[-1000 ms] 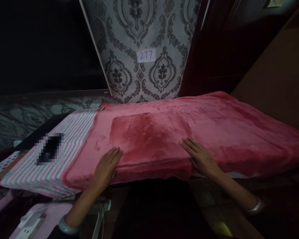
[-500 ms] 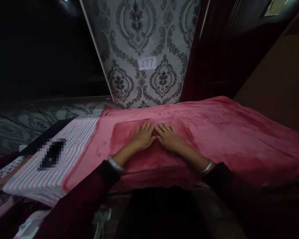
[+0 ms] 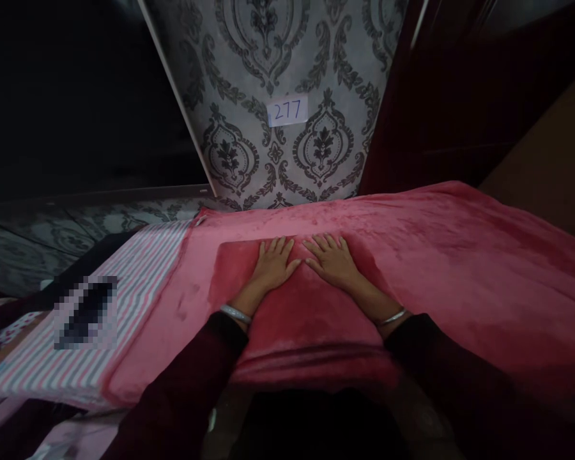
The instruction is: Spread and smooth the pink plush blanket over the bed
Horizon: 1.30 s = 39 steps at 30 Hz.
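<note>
A folded red plush cloth [image 3: 306, 319] lies in front of me, its near edge showing stacked layers. My left hand [image 3: 274, 263] rests flat on its far left part, fingers spread. On the far right part lies my right hand [image 3: 333, 260], palm down and fingers apart. The two thumbs point towards each other with a small gap between them. Under the folded cloth spreads a pink plush blanket [image 3: 460, 268]. I cannot tell whether the folded piece is separate from that blanket.
A striped cloth [image 3: 138, 287] lies on the left with a blurred-out dark object [image 3: 87, 314] on it. Behind stand a dark screen [image 3: 86, 96], a patterned wall [image 3: 278, 160] with a paper label [image 3: 288, 111] reading 277, and a dark red panel [image 3: 436, 108] at right.
My hands have moved slightly apart and lie flatter, with fingers more spread. The folded cloth appears larger as the view has shifted closer.
</note>
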Motion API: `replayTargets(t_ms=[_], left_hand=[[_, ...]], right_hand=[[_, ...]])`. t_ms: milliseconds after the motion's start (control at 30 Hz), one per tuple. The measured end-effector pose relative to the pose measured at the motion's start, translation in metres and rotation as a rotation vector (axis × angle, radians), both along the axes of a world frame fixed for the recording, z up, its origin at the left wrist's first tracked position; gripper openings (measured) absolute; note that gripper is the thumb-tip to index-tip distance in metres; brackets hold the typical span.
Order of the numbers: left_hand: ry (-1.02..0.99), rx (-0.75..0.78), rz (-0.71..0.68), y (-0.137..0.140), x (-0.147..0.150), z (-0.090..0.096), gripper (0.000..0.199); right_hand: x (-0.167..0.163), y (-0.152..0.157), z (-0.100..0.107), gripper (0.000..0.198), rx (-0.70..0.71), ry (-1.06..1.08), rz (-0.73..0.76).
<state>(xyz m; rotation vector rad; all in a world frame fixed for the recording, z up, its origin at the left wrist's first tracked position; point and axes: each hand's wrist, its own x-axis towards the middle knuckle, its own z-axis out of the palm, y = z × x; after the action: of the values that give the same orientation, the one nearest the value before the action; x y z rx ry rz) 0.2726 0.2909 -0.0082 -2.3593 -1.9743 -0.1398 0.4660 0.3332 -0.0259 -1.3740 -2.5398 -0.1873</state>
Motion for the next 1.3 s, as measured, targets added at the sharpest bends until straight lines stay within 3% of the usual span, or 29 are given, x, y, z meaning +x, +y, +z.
replayTargets(t_ms=[100, 167, 267, 400, 533, 700, 833, 900, 967, 1100, 1200, 1300], left_hand=[[-0.006, 0.026, 0.049, -0.002, 0.0, 0.002, 0.07], [-0.005, 0.037, 0.17, -0.002, -0.004, 0.005, 0.072], [0.002, 0.039, 0.384, -0.002, -0.021, 0.01, 0.072], [-0.033, 0.018, 0.564, -0.006, -0.048, 0.018, 0.069], [-0.111, -0.034, 0.632, -0.017, -0.062, 0.019, 0.069], [-0.07, -0.052, 0.573, -0.04, -0.078, 0.02, 0.072], [-0.01, -0.065, 0.568, -0.065, -0.081, 0.032, 0.075], [-0.005, -0.027, 0.527, -0.08, -0.066, 0.038, 0.073], [-0.025, 0.026, 0.388, -0.099, -0.039, 0.039, 0.069], [-0.031, 0.038, 0.07, -0.138, 0.022, 0.017, 0.068], [-0.002, 0.032, 0.048, -0.154, 0.044, -0.004, 0.065], [0.012, 0.055, 0.044, -0.158, 0.043, -0.011, 0.064]], right_hand=[[-0.001, -0.002, 0.002, 0.057, -0.01, 0.016, -0.013], [0.001, -0.003, 0.005, 0.056, -0.019, 0.026, -0.044], [0.008, -0.003, 0.011, 0.056, -0.051, 0.047, -0.194], [0.017, -0.001, 0.017, 0.058, -0.147, 0.101, -0.408], [0.02, 0.0, 0.015, 0.06, -0.187, 0.158, -0.402], [0.036, 0.0, 0.01, 0.062, -0.217, 0.163, -0.342], [0.055, -0.019, 0.019, 0.06, -0.198, 0.083, -0.285], [0.055, -0.041, 0.025, 0.058, -0.139, 0.057, -0.225], [0.046, -0.07, 0.028, 0.056, -0.078, 0.055, -0.131], [0.018, -0.126, 0.013, 0.056, -0.063, 0.018, 0.029], [0.007, -0.147, -0.004, 0.055, -0.037, 0.006, 0.039], [0.01, -0.148, -0.013, 0.054, 0.008, 0.025, 0.04]])
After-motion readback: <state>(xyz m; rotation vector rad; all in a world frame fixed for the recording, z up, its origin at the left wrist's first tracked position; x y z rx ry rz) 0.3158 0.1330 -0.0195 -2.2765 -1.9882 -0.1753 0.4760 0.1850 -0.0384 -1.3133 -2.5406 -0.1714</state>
